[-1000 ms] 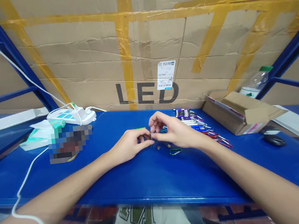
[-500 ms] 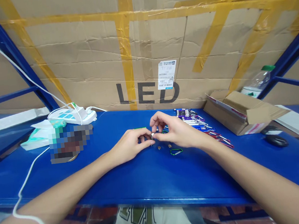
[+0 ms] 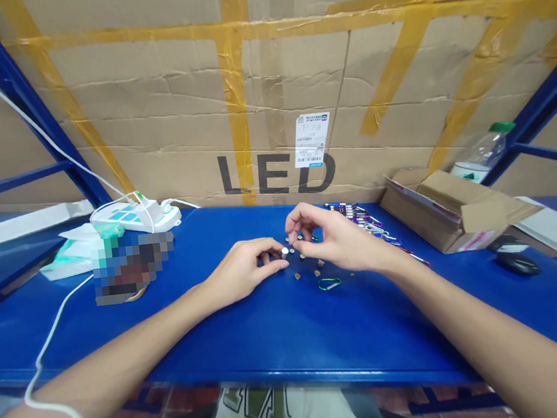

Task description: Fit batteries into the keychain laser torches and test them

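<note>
The left hand rests at the middle of the blue surface, and its thumb and forefinger are pinching a small silvery piece, whose round, bright top is turned upward. The right hand is just beside it, with the fingers bent and the thumb pointing to the left hand; whether something very small is between its fingertips, one cannot tell. Below and around the right hand, several small round pieces lie scattered, and nearer to the person there is a green carabiner — it lies flat and apart from both hands. Behind the right hand and forearm is a row of slim coloured items with clips, partly hidden by the arm. Farther to the right stand an open cardboard box and, near it, a black mouse; a clear bottle with green cap is behind the box. On the left side are a white power strip, a green and white packet and a dark object — this last one is blurred into squares. A large carton with the letters LED stands behind everything.
</note>
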`<move>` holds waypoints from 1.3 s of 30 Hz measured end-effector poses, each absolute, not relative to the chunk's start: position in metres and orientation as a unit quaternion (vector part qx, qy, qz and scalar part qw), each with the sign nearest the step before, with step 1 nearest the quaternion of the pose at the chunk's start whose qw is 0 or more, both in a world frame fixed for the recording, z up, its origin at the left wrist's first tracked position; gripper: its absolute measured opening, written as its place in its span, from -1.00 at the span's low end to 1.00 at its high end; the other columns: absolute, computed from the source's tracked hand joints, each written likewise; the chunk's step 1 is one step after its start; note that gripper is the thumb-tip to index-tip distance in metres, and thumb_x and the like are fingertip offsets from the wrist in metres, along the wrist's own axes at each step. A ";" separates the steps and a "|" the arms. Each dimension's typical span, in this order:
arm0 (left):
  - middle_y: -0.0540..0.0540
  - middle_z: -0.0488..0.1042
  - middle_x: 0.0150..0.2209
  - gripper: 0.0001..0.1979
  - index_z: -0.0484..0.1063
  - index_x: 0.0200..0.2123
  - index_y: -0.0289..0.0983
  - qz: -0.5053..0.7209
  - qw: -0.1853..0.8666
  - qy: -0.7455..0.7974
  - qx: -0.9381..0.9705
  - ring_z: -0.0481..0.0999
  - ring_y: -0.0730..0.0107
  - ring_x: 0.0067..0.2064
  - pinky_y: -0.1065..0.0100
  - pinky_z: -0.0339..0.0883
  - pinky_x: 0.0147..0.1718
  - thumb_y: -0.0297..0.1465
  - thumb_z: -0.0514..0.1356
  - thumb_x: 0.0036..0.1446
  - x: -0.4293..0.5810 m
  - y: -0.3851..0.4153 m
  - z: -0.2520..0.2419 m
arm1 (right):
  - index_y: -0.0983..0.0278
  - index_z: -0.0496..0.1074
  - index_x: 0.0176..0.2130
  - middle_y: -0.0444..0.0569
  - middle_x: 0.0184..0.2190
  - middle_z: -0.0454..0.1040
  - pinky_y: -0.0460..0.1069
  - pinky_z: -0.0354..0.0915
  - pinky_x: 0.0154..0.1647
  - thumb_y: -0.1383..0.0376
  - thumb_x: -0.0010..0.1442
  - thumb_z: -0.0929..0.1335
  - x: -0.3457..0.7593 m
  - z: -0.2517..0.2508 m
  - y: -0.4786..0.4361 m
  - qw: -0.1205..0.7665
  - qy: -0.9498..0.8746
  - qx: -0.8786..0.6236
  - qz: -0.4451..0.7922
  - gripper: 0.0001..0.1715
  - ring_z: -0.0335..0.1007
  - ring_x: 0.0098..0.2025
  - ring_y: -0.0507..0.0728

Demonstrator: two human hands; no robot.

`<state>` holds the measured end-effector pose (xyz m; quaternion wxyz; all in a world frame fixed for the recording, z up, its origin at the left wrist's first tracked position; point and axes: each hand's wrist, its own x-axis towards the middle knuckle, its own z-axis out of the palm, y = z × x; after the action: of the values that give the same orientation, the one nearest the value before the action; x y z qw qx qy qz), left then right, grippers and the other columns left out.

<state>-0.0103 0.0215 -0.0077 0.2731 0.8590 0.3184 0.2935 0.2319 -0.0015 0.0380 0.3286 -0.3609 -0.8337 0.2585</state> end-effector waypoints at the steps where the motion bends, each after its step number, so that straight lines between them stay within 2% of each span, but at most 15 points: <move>1: 0.00 0.61 -0.30 -0.78 0.63 -0.08 -0.23 0.292 0.274 0.320 0.859 0.49 0.40 -0.36 0.38 0.35 -0.28 -0.22 0.32 0.36 -0.010 0.021 -0.007 | 0.20 0.42 -0.06 -0.13 -0.23 0.55 -0.02 0.30 -0.23 0.39 0.26 0.39 0.232 0.038 -0.002 0.323 -0.836 -0.361 0.256 -0.77 0.38 -0.27 0.08; 7: 0.02 0.61 -0.34 -0.77 0.64 -0.08 -0.22 0.287 0.297 0.337 0.846 0.49 0.39 -0.37 0.38 0.36 -0.28 -0.21 0.32 0.34 -0.010 0.021 -0.007 | 0.22 0.45 -0.11 -0.15 -0.30 0.55 -0.03 0.25 -0.28 0.42 0.25 0.37 0.239 0.047 -0.004 0.226 -0.863 -0.391 0.224 -0.81 0.35 -0.34 0.06; 11: 0.01 0.61 -0.34 -0.75 0.64 -0.09 -0.23 0.291 0.308 0.347 0.837 0.50 0.39 -0.37 0.37 0.36 -0.29 -0.19 0.32 0.32 -0.010 0.024 -0.008 | 0.23 0.45 -0.16 -0.14 -0.26 0.59 -0.04 0.23 -0.30 0.44 0.19 0.44 0.241 0.046 -0.002 0.138 -0.877 -0.392 0.241 -0.79 0.38 -0.34 0.06; 15: -0.01 0.62 -0.34 -0.73 0.64 -0.08 -0.24 0.300 0.306 0.348 0.834 0.51 0.37 -0.35 0.38 0.36 -0.31 -0.19 0.31 0.32 -0.010 0.027 -0.011 | 0.21 0.44 -0.18 -0.13 -0.24 0.58 -0.03 0.22 -0.29 0.44 0.18 0.47 0.235 0.035 -0.001 0.111 -0.890 -0.371 0.241 -0.77 0.40 -0.34 0.07; 26: -0.01 0.62 -0.35 -0.74 0.64 -0.12 -0.25 0.306 0.301 0.364 0.827 0.51 0.36 -0.36 0.38 0.36 -0.32 -0.18 0.33 0.31 -0.011 0.029 -0.012 | 0.20 0.38 -0.21 -0.16 -0.32 0.54 -0.03 0.18 -0.30 0.53 0.11 0.41 0.231 0.028 0.000 0.129 -0.891 -0.370 0.230 -0.71 0.36 -0.33 0.08; 33: 0.01 0.60 -0.34 -0.75 0.64 -0.09 -0.25 0.292 0.288 0.342 0.846 0.48 0.40 -0.38 0.39 0.32 -0.32 -0.21 0.30 0.36 -0.011 0.024 -0.009 | 0.20 0.40 -0.13 -0.12 -0.21 0.53 -0.02 0.19 -0.22 0.39 0.24 0.42 0.232 0.036 -0.001 0.271 -0.868 -0.380 0.170 -0.81 0.34 -0.27 0.09; 39: -0.03 0.63 -0.27 -0.78 0.63 -0.10 -0.25 0.282 0.250 0.311 0.872 0.50 0.38 -0.33 0.38 0.33 -0.27 -0.23 0.29 0.39 -0.011 0.021 -0.007 | 0.19 0.39 -0.11 -0.09 -0.14 0.53 -0.01 0.22 -0.19 0.37 0.28 0.42 0.227 0.037 -0.005 0.294 -0.868 -0.363 0.170 -0.82 0.36 -0.22 0.10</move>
<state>-0.0105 0.0213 -0.0072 0.2502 0.8722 0.3113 0.2824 0.2274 -0.0050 0.0367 0.2939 -0.3625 -0.8679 0.1702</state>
